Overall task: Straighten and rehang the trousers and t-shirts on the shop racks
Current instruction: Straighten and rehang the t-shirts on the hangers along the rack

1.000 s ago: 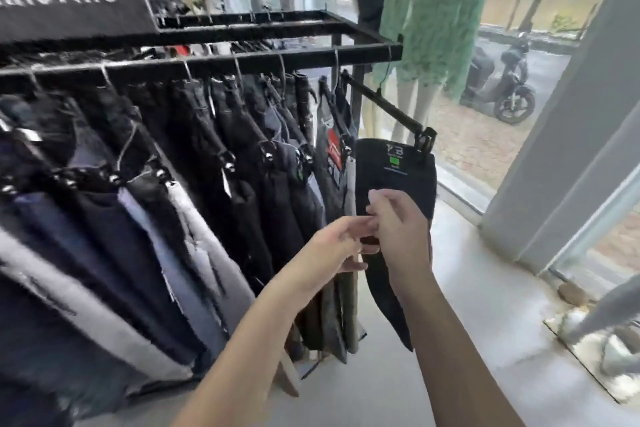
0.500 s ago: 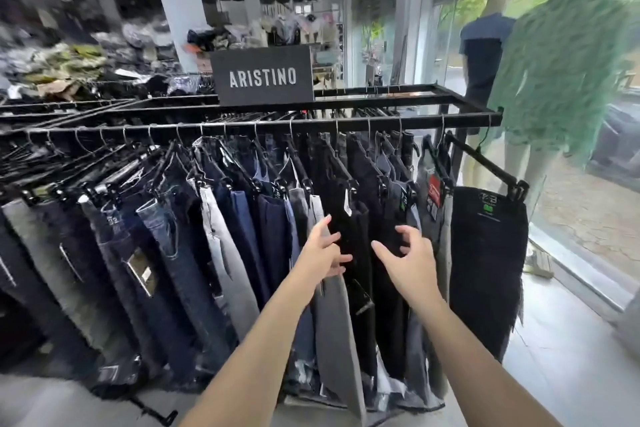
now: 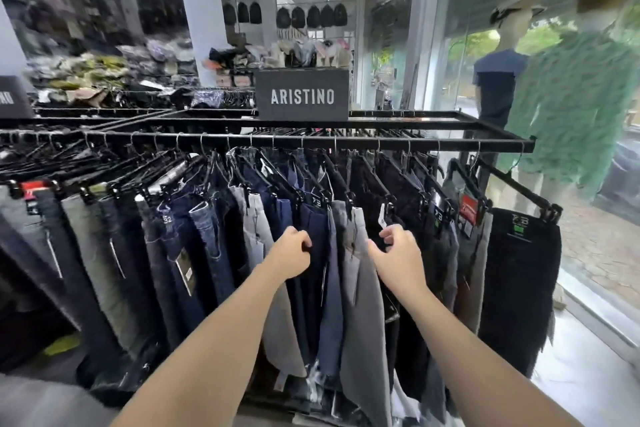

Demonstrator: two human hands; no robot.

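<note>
Where they hang mid-frame, navy trousers (image 3: 314, 220) are gripped by the left hand (image 3: 292, 252). The right hand's (image 3: 399, 253) hold cannot be told.

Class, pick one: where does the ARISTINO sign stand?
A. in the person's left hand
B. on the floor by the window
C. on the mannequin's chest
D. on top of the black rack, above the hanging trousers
D: the ARISTINO sign stands on the top frame of the black rack, with trousers hanging below.

dark and grey trousers (image 3: 360, 274), clipped on hangers, crowded along black rack (image 3: 346, 141)
</note>
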